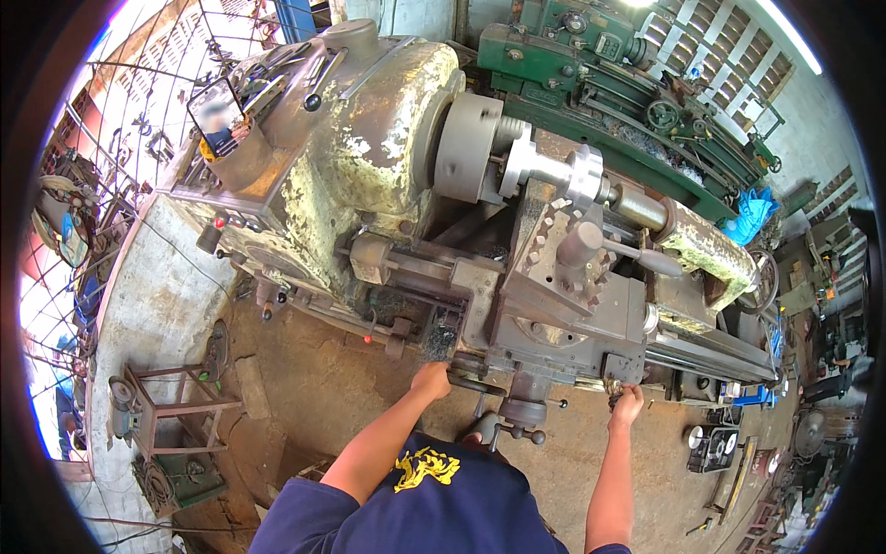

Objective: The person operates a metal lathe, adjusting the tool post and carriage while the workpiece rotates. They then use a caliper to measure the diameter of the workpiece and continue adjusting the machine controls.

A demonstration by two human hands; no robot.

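In front of me stands a large worn lathe, its grey chuck gripping a shiny stepped metal workpiece. The tailstock supports the workpiece's right end. My left hand is closed around the left edge of a dark handwheel below the carriage. At the right end of the compound slide, my right hand has its fingers closed on a small crank handle. Between the hands, a cross-slide handle with ball ends is untouched. Above it sits the square tool post with its lever.
A green lathe stands behind. Metal chips lie in the bed near my left hand. On the left are a metal stand and a green tray. A fan and a reel box stand at right.
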